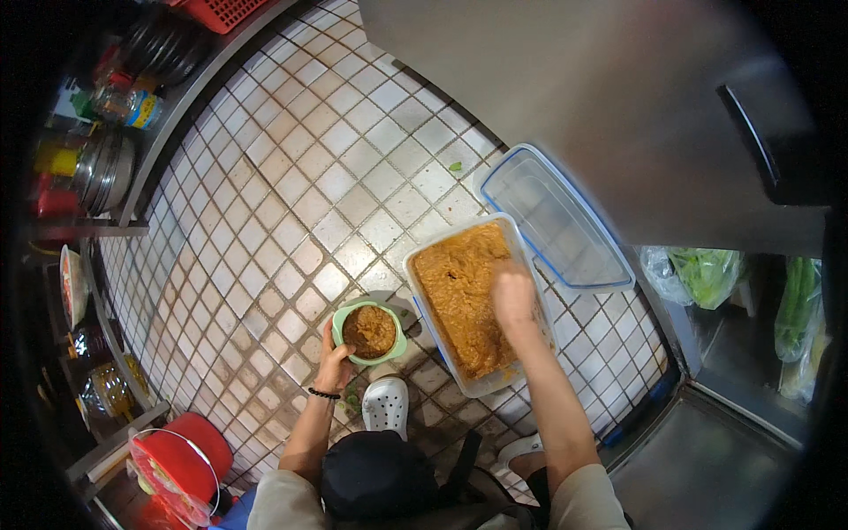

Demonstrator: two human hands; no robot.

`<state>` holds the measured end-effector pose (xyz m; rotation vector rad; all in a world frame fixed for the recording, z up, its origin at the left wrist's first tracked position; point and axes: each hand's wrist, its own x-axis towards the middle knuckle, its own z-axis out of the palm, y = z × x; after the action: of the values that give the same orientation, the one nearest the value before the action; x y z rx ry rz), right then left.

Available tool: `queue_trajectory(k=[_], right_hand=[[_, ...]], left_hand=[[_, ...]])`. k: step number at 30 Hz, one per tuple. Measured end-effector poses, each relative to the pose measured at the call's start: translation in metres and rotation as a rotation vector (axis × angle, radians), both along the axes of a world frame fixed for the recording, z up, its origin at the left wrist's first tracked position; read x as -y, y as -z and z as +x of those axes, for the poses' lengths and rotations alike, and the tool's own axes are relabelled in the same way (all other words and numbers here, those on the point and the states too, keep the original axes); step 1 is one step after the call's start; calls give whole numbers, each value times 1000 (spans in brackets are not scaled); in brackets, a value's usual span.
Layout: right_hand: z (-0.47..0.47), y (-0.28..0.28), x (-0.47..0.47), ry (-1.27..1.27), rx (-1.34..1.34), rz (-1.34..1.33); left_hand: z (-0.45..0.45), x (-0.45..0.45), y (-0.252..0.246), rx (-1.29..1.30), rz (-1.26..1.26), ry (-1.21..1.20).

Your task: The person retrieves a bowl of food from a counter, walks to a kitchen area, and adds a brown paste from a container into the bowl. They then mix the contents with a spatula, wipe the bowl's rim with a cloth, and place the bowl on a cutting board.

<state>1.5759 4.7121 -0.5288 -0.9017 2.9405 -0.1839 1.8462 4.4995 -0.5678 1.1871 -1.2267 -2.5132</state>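
Note:
My left hand [336, 361] grips the side of a green bowl [339, 322], its thumb over the rim. Orange-brown, lumpy food [375, 331] lies in the bowl. To the right, a large clear plastic container [412, 257] on the floor is filled with similar orange-brown minced food [457, 291]. My right hand [514, 295] is over the right part of this container, blurred and closed like a fist; whether it holds anything does not show. The container's clear lid with a blue seal [560, 218] lies behind it to the right.
Stainless-steel refrigerator doors [596, 99] stand at upper right; bagged green vegetables [705, 271] lie in an open compartment. Shelves with jars and metal bowls [109, 172] line the left. A red bucket [192, 457] stands at lower left on the tiled floor [318, 165]. My white clog [386, 401] is below the bowl.

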Motion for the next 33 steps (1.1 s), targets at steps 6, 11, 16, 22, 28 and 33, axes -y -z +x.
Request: queue_trajectory(k=[6,11,16,22,28,33], right_hand=[[28,-15,-18,-587,67,-103],[22,-56,-26,-767,-17,-54],[-5,-29,29,-880,-98,-234],[-55,-16,-17,-446,-60,2],[-29,-14,-55,-497,-71,172],[43,-25,-128,-310,196,258]], left_hand=[[-9,-5,11,1,191,-84],[-15,0,19,-74,97,-74],[-8,-13,-23,379,-1119,83],[-30,-41,-75,-4,-404,919],[-56,-92,-12,41,-56,970],[-59,-115,5,34,-57,708]])
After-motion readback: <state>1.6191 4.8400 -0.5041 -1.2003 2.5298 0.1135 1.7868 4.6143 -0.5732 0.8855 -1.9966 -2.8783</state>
